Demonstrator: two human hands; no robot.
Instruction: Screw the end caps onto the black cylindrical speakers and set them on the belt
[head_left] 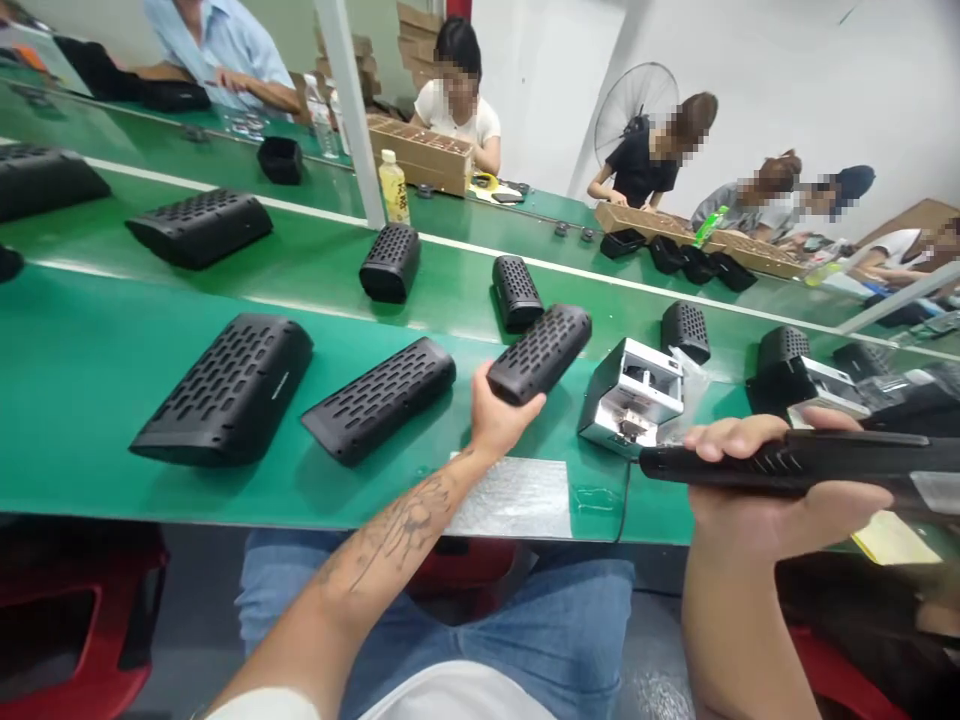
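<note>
My left hand (499, 415) is closed around the near end of a black speaker housing (544, 350) with rows of slotted holes, tilted above the green bench. My right hand (750, 490) grips a long black corded tool that looks like an electric screwdriver (832, 462). Its cord hangs from the left end, and its far end runs out of view at the right. Between my hands stands a small silver screw feeder (630, 400). Two more slotted housings, a wide one (225, 390) and a narrower one (382, 400), lie left of my left hand.
Along the green conveyor (315, 270) behind the bench lie several black housings. A silvery mat (517, 497) sits at the bench's front edge. A yellow-labelled bottle (394, 188) stands by a white post (351, 110). Co-workers sit across the line near long cardboard boxes (427, 155).
</note>
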